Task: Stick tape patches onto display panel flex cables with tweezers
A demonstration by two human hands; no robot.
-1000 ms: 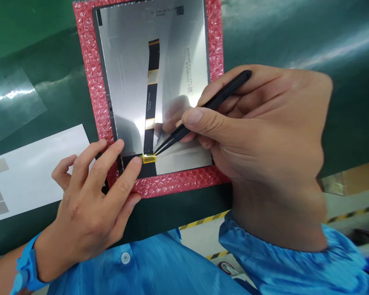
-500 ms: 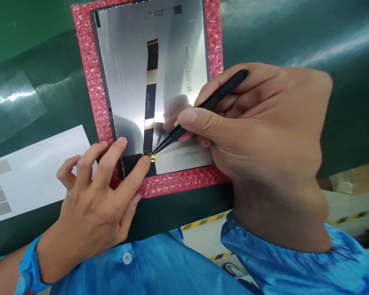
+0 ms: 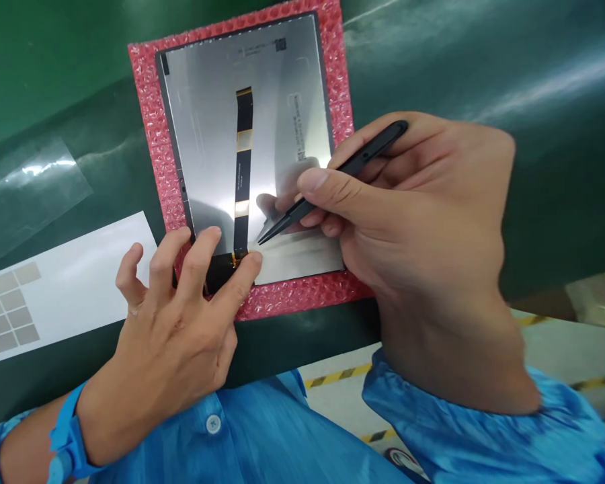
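Observation:
A display panel (image 3: pixel 214 121) with a shiny silver back lies on pink bubble wrap (image 3: pixel 154 121). Down its middle runs a black flex cable (image 3: pixel 243 178) with gold-edged patches. At the cable's lower end, a bit of yellow tape (image 3: pixel 236 261) shows beside my left index finger, which covers the rest. My left hand (image 3: pixel 181 309) has its fingers spread, the index tip pressing at the panel's lower edge. Between thumb and fingers, my right hand (image 3: pixel 408 202) holds black tweezers (image 3: pixel 295 214). Their tips look together, just above my left index fingertip and right of the cable.
A white sheet with grey squares (image 3: pixel 95 269) lies left of the panel, below a clear plastic film (image 3: pixel 40 181). All rest on a dark green mat (image 3: pixel 433 60). A blue strap (image 3: pixel 70 430) circles my left wrist. Yellow-black floor tape (image 3: pixel 340 376) shows past the table edge.
The tweezer tips have come away from the yellow tape, up and right. My left index fingertip has slid right and now covers most of that tape. The view has shifted slightly.

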